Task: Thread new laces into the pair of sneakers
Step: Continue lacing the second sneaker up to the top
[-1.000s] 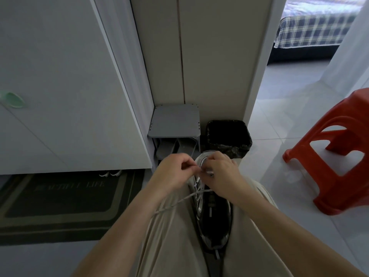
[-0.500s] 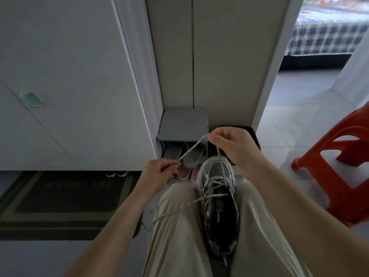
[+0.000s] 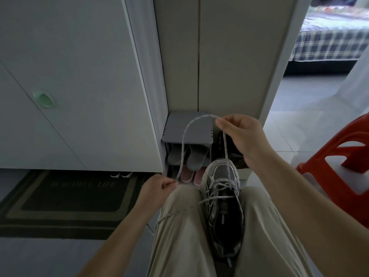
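Setting: private home, entry hall. Evidence: low grey shoe rack (image 3: 199, 128) holding grey slippers (image 3: 196, 158) and pink slippers (image 3: 188, 176); dark doormat (image 3: 69, 196) on the floor nearby; white cupboard door (image 3: 79, 76) with green pull (image 3: 45, 100); red plastic stool (image 3: 337, 136) on pale tiles (image 3: 299, 116); open doorway to a bed (image 3: 329, 41) with checked cover.

The right hand (image 3: 241, 136) hides most of the dark bin (image 3: 236, 159). The lace (image 3: 182, 150) vanishes inside the pinch of the left hand (image 3: 159, 186). The red stool (image 3: 343, 192) is cut by the right edge. Lettering on the doormat (image 3: 60, 198) is too blurred to read.
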A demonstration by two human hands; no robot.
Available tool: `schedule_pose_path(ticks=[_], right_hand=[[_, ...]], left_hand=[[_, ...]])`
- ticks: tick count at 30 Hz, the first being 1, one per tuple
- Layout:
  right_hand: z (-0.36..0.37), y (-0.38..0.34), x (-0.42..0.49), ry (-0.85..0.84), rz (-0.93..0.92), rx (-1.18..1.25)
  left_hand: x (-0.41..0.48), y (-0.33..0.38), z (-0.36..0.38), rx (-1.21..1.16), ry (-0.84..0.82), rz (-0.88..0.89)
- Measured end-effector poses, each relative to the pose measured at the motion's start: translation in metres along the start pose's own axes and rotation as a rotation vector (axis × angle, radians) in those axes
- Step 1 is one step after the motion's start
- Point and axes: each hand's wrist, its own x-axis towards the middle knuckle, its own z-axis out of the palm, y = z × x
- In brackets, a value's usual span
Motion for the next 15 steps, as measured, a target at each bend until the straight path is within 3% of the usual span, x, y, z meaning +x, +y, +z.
schedule_pose_path(ticks=[2, 7, 9, 15], right_hand=[[0.010, 0.002, 0.002, -0.013, -0.016, -0.098], [0.029, 0.022, -0.007, -0.231, -0.049, -0.392], [0.024, 0.034, -0.018, -0.248, -0.085, -0.547], [-0.007, 0.081, -0.051, -0.225, -0.084, -0.696]], left_hand=[[-0.009, 0.018, 0.007, -0.129, -0.041, -0.003], [-0.020, 0.048, 0.025, -0.561, -0.017, -0.168], [-0.024, 0.053, 0.033, -0.626, -0.023, -0.197], [-0.022, 0.058, 0.045, -0.674, 0.024, -0.212]])
